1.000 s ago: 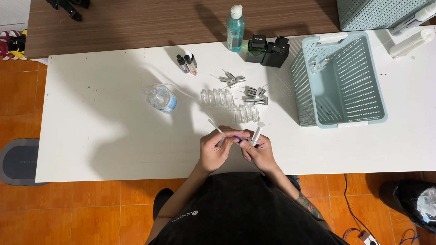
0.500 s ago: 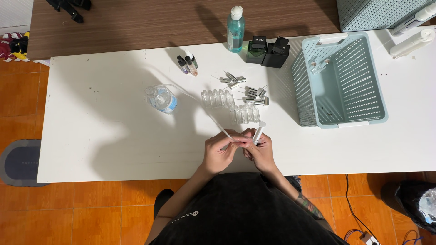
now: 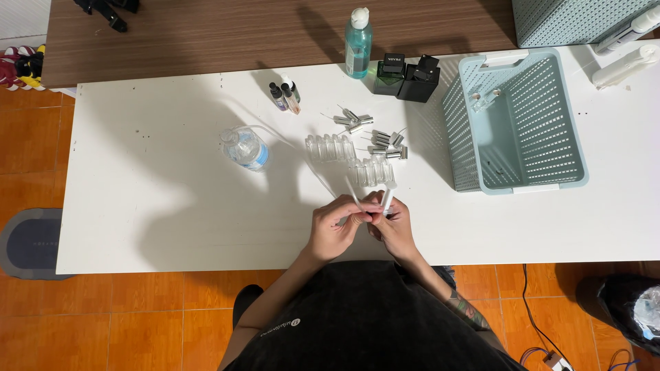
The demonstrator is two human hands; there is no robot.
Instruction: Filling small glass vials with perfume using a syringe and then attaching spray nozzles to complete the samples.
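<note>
Place: home workroom, small-scale bottling bench.
Floor: orange tiles; grey mat (image 3: 27, 242) at 9 o'clock; shoes (image 3: 20, 69) at 10 o'clock.
Furniture: white table (image 3: 172, 220) against a wooden surface (image 3: 227, 34).
Stock: empty glass vials (image 3: 330, 146), metal spray caps (image 3: 375, 134), dark perfume bottles (image 3: 405, 77) at 12 o'clock.
Storage: pale green plastic basket (image 3: 543, 130) at 2 o'clock.

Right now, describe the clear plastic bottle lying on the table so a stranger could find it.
On the white table, look left of the hands and the cluster of small glass vials. The plastic bottle lies on its side there, alone, far bigger than the vials.
</note>
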